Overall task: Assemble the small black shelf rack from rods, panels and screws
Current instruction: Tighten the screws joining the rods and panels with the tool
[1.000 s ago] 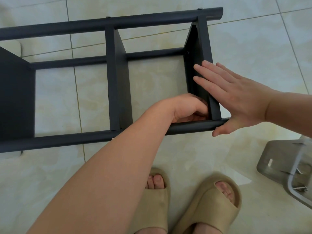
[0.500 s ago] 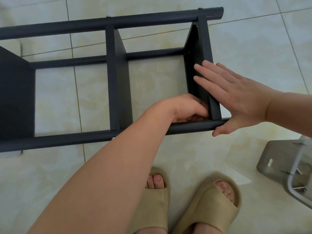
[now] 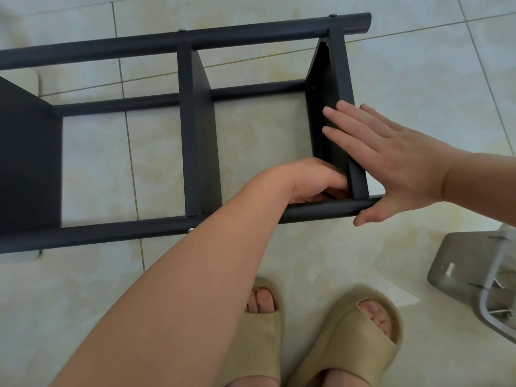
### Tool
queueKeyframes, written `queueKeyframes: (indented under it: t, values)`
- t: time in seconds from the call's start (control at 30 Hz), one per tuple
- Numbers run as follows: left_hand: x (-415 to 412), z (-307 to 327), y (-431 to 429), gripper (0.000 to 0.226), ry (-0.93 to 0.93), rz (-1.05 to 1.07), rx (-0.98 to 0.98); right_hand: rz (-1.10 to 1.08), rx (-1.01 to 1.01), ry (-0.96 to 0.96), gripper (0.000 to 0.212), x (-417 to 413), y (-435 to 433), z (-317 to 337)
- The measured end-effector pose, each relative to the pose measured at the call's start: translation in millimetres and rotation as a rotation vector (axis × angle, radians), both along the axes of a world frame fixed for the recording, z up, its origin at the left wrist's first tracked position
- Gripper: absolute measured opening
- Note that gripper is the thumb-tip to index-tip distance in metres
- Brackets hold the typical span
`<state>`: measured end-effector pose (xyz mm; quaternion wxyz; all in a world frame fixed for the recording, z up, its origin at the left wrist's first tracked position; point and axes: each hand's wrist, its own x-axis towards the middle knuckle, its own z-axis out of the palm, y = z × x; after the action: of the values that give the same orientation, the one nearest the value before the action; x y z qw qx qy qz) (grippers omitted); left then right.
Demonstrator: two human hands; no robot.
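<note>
Black panel edge (image 3: 340,79) under right hand (image 3: 391,163); left hand (image 3: 312,181) perhaps gripping.

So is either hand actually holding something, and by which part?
The right hand lies flat against the end panel, gripping nothing. The left hand is curled in the corner by the near rod; whether it holds anything is hidden.

Home floor, pressed into use for building furniture

Glossy cream floor tiles (image 3: 335,255) with thin grout lines fill the whole view, the kind laid in a house rather than a workshop. The person stands on them with bare toes showing in soft tan slide slippers (image 3: 349,358), plainly indoor wear. The black shelf rack (image 3: 195,135) lies on its side directly on the tiles, and a grey plastic box (image 3: 460,263) holding small metal parts sits on the floor at the right edge.
</note>
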<state>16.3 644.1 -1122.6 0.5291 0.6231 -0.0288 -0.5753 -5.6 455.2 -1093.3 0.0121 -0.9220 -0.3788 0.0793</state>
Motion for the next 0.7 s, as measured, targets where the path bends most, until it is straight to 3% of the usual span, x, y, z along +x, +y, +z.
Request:
queueKeyframes:
  t: [0.27, 0.47, 0.7]
  values:
    - [-0.1, -0.9, -0.3, 0.005, -0.056, -0.019, 0.036, -0.003, -0.006, -0.001, 0.133, 0.3, -0.4, -0.6]
    - [1.3, -2.6, -0.7, 0.018, 0.003, 0.006, 0.009, 0.001, 0.002, -0.002, 0.132, 0.1, -0.7, -0.7]
    - [1.7, 1.2, 0.9, 0.012, 0.038, 0.020, 0.002, 0.006, -0.001, -0.010, 0.132, 0.2, -1.3, -2.6]
